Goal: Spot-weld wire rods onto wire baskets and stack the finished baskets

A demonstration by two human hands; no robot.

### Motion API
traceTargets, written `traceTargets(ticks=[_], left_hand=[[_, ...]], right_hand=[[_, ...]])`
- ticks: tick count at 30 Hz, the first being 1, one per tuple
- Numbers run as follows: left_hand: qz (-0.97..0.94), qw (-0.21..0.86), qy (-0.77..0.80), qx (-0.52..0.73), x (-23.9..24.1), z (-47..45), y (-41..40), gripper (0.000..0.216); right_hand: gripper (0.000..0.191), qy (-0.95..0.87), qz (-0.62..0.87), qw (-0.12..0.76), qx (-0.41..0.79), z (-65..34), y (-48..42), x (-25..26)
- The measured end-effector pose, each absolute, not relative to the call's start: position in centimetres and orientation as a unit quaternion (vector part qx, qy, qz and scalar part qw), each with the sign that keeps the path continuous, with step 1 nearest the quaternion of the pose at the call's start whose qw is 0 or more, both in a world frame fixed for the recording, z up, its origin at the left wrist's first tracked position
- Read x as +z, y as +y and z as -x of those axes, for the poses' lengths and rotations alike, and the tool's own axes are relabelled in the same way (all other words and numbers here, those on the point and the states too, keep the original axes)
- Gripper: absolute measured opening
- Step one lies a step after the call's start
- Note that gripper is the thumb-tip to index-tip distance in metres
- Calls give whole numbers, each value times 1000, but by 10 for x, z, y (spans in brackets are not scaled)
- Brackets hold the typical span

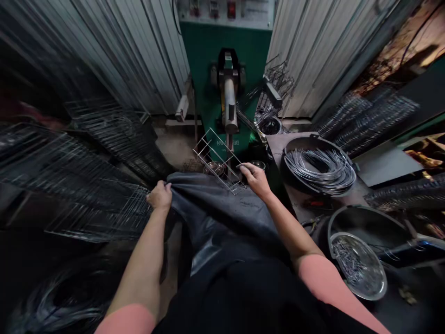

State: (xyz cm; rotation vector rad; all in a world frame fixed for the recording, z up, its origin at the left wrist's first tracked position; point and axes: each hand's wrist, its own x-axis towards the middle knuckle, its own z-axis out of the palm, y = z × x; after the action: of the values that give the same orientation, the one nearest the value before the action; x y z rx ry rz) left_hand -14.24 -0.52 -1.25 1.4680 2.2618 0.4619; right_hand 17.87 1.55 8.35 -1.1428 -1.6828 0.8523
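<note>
A slim silver wire rack [225, 145] lies diagonally ahead, its long axis running from far left to near right. It sits closer to the right hand [255, 180], whose fingers rest at its near end; I cannot tell whether they grip it. The left hand [159, 195] clenches the edge of a dark grey apron [212, 208]. A green machine [215, 55] stands just beyond the rack.

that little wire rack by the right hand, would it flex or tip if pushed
The wire rack will probably feel stiff but light for its size, since it looks like thin welded rods forming an open frame. It leans at the right hand, so a push would likely tip it rather than slide it. The thin rods might spring slightly.
</note>
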Motion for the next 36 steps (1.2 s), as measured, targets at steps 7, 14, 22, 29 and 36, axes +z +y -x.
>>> traceTargets(ticks=[7,14,22,29,36], left_hand=[[-601,138,776,133,-2,81,-29,37],[-602,230,760,-90,-29,39,-97,57],[-607,219,763,24,-6,107,-100,33],[-555,267,613,495,34,32,-39,53],[-457,279,605,589,1,-5,-34,60]], right_hand=[[31,-688,441,463,343,-178,12,79],[32,-615,463,466,437,-173,13,45],[32,-599,444,476,466,-173,5,47],[35,-613,413,429,519,-154,-16,28],[30,-562,749,206,286,-260,12,-34]])
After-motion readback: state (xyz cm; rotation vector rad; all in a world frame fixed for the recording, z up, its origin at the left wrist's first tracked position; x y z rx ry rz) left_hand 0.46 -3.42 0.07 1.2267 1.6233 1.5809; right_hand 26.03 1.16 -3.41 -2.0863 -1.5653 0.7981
